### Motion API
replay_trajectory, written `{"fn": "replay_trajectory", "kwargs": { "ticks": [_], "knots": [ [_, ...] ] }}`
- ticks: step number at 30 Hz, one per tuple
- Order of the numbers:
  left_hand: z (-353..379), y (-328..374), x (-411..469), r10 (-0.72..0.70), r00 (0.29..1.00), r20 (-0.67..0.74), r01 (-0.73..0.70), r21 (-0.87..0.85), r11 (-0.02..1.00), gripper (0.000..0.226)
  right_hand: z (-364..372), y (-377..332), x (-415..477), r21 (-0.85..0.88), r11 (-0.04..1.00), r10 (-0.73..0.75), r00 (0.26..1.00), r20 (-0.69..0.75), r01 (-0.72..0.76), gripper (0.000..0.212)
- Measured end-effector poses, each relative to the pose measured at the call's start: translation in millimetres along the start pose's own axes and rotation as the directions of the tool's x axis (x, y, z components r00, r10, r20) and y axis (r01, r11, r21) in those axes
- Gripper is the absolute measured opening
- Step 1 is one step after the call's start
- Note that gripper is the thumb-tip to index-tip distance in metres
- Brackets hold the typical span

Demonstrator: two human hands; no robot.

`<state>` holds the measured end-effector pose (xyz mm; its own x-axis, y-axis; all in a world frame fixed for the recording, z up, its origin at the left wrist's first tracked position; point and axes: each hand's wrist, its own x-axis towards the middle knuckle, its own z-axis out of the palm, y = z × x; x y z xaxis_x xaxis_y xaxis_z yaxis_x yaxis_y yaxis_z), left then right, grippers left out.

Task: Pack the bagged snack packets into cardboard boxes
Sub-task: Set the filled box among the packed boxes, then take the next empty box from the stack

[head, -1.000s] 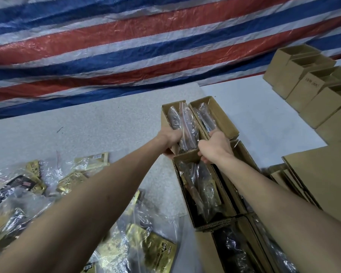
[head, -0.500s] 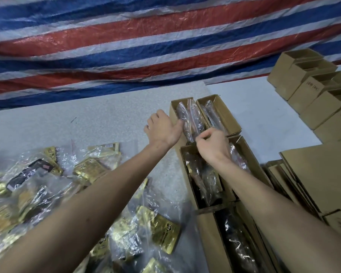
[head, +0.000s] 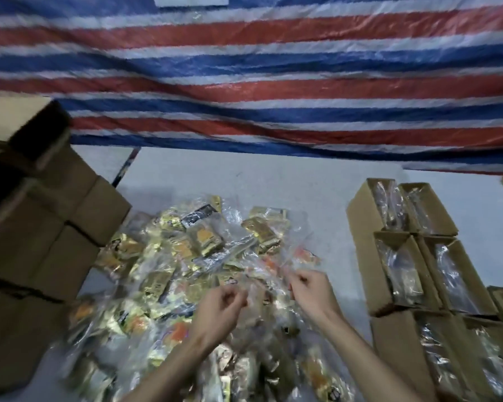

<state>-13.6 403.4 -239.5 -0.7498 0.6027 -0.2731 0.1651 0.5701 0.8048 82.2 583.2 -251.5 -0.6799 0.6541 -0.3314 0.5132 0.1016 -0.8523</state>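
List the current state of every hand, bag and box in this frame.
left hand, pinching the clear bag above the pile.
right hand, pinching the same bag's other side.
snack packet pile, loose on the table, not boxed.
boxes on the right, open, bags inside.
boxes on the left, stacked, lower ones closed.

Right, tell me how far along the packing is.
Done: several open boxes on the right hold bagged packets. In hand: left hand and right hand pinch a clear bag over the pile. Left: that big pile, and those boxes stand unclosed.
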Motion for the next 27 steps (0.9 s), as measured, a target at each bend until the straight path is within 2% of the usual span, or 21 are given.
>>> {"fn": "replay_trajectory", "kwargs": {
  "ticks": [5, 7, 12, 18, 22, 25, 27],
  "knots": [
    [-106.9, -71.6, -72.9, -0.013, 0.994, -0.108, 0.015, 0.019, 1.000, 0.017, 87.5, -42.8, -63.4, -0.034, 0.997, -0.058, 0.982, 0.182, 0.065, 0.049],
    [-146.6, -91.5, -95.8, 0.000, 0.986, -0.167, 0.001, 0.004, 1.000, 0.020, 118.3, -57.6, -83.1, -0.020, 0.999, -0.039, 0.972, 0.233, 0.045, 0.048],
    [-229.9, -130.1, -140.6, 0.097, 0.949, -0.300, -0.049, 0.164, 0.985, 0.016, 182.4, -88.2, -126.9, -0.035, 0.998, -0.031, 0.960, 0.279, 0.043, 0.039],
    [-311.8, -153.8, -172.2, 0.277, 0.812, -0.514, -0.038, 0.427, 0.903, 0.015, 230.6, -122.4, -163.8, -0.042, 0.999, -0.008, 0.960, 0.281, 0.021, 0.034],
    [-345.8, -173.8, -178.9, 0.297, 0.763, -0.574, 0.109, 0.568, 0.816, 0.026, 247.0, -140.5, -178.3, -0.043, 0.999, -0.015, 0.970, 0.243, 0.027, 0.031],
    [-351.9, -193.1, -177.2, 0.202, 0.795, -0.572, 0.292, 0.652, 0.700, 0.041, 254.5, -151.9, -186.4, -0.050, 0.998, -0.025, 0.972, 0.232, 0.038, 0.030],
    [-352.3, -204.8, -174.0, 0.109, 0.829, -0.549, 0.363, 0.675, 0.642, 0.045, 258.6, -157.6, -192.1, -0.062, 0.997, -0.029, 0.972, 0.232, 0.045, 0.029]
  ]
}}
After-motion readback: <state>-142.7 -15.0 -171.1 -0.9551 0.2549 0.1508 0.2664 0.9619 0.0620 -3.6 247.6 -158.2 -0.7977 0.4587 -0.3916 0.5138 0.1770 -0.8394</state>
